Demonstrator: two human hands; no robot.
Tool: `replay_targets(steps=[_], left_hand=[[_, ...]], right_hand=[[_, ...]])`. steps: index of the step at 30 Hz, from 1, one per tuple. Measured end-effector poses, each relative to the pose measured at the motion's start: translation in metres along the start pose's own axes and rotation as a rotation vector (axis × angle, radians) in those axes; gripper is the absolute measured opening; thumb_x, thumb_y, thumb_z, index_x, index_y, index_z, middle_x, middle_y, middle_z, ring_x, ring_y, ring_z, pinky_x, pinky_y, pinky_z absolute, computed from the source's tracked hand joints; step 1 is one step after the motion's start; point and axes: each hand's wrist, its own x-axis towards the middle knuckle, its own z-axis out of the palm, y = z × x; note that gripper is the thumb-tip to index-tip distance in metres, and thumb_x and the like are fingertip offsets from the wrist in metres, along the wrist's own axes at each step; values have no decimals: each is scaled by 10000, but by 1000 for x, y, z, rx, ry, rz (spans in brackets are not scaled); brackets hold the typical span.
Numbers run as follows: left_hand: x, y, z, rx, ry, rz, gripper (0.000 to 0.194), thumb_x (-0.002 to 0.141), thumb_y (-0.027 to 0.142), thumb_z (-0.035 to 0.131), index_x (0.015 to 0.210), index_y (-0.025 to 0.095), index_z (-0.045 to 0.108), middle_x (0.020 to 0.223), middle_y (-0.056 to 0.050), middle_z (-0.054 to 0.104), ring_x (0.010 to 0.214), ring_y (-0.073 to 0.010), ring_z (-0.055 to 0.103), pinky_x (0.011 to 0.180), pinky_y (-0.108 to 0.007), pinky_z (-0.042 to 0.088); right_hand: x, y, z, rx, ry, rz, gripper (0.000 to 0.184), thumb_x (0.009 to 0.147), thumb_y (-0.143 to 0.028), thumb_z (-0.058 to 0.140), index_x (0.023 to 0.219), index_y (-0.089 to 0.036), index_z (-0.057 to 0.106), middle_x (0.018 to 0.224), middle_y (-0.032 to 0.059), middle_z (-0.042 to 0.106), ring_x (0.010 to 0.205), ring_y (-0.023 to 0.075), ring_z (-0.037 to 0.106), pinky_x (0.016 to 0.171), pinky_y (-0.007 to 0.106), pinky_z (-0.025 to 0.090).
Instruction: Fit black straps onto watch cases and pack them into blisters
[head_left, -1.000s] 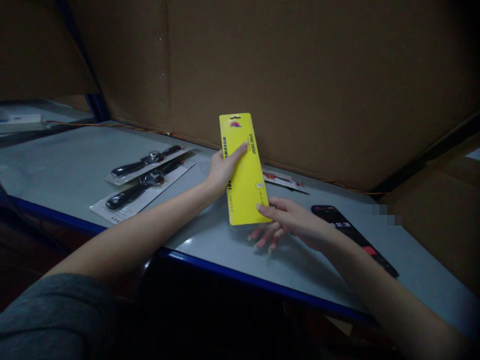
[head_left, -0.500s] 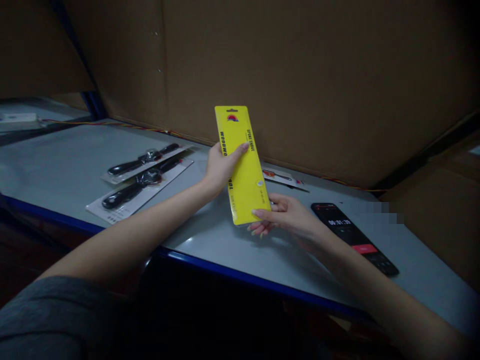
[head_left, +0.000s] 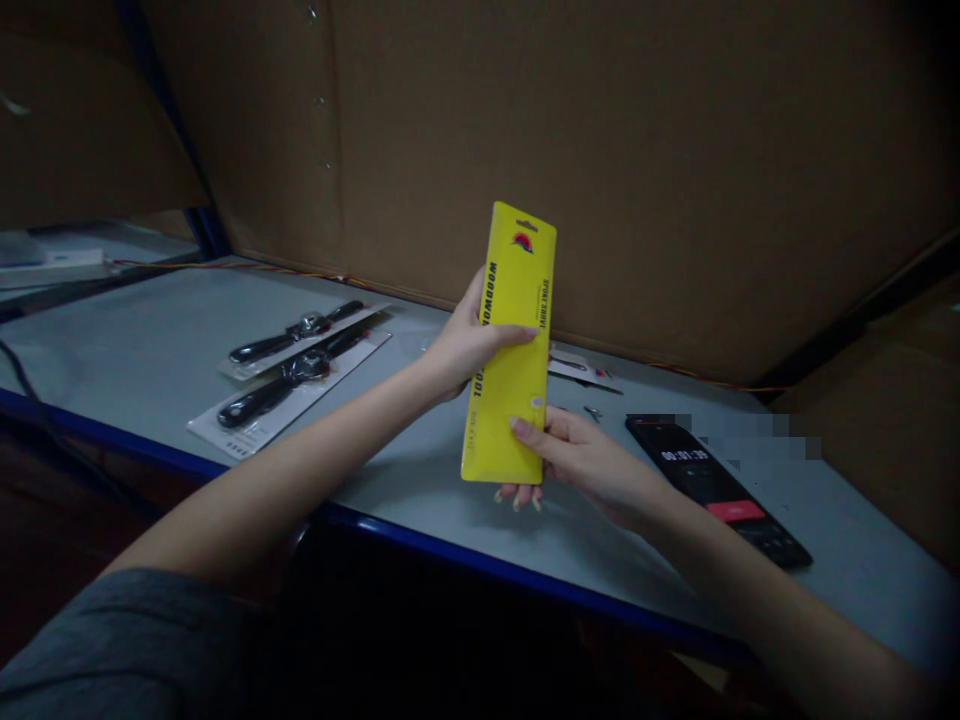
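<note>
A yellow spokeshave package, a long card with a hang hole at its top and black lettering, is held up above the table. My left hand grips its left edge, thumb across the printed face and fingers behind. Lower down, my right hand pinches the bottom right corner with the thumb in front and fingertips showing below the card. The back of the package is hidden from me. To the left, two packaged black-handled spokeshaves lie side by side on white cards.
A phone showing a timer lies at the right of the grey table. Behind my right hand are a small printed package and a small metal piece. Cardboard walls enclose the back; a thin cable runs along them.
The yellow package has shifted right and turned from leaning left to leaning slightly right. Both hands have kept hold of it. The small metal piece now shows on the table.
</note>
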Motion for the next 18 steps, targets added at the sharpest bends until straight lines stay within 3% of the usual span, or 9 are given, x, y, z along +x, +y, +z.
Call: replay_targets(steps=[4,7,9,11,14,18], left_hand=[[-8,27,-6,168,31,88,655,656,90,551,1273,261,414,1061,-30,627,944,-253,623,782,-354,494],[-17,47,-18,431,61,159,582,684,102,502,1245,256,486,1025,-33,639,1026,-261,583,826,-330,463],[-22,52,-28,768,114,187,595,699,131,506,1278,267,466,999,-47,647,1062,-273,558,847,-328,443],[-26,49,-40,1224,147,145,615,738,154,480,1335,277,398,1000,-66,642,1049,-279,562,848,-355,429],[-29,31,-57,1775,100,19,622,820,165,385,1405,319,240,976,-101,635,918,-284,612,754,-385,438],[-30,3,-77,2053,31,-97,603,850,180,350,1418,312,194,927,-155,628,780,-297,628,611,-344,416]], right_hand=[[-1,0,-1,-70,-16,21,382,829,-463,520,1077,-181,450,822,81,695,637,161,670,495,248,502],[0,-2,-8,-165,159,-117,397,821,-457,530,1108,-191,464,897,86,679,645,159,666,498,254,493],[-1,-6,-15,-195,309,-259,345,824,-445,529,1050,-185,514,878,78,677,649,151,657,517,253,482],[-3,-12,-22,-215,463,-389,291,817,-429,544,968,-181,555,804,58,681,645,144,644,539,252,472],[-7,-20,-34,-294,657,-523,221,801,-391,572,878,-186,594,737,38,677,679,147,633,604,266,472],[-9,-24,-59,-491,797,-574,197,811,-377,549,842,-201,632,786,38,677,786,172,621,731,313,459]])
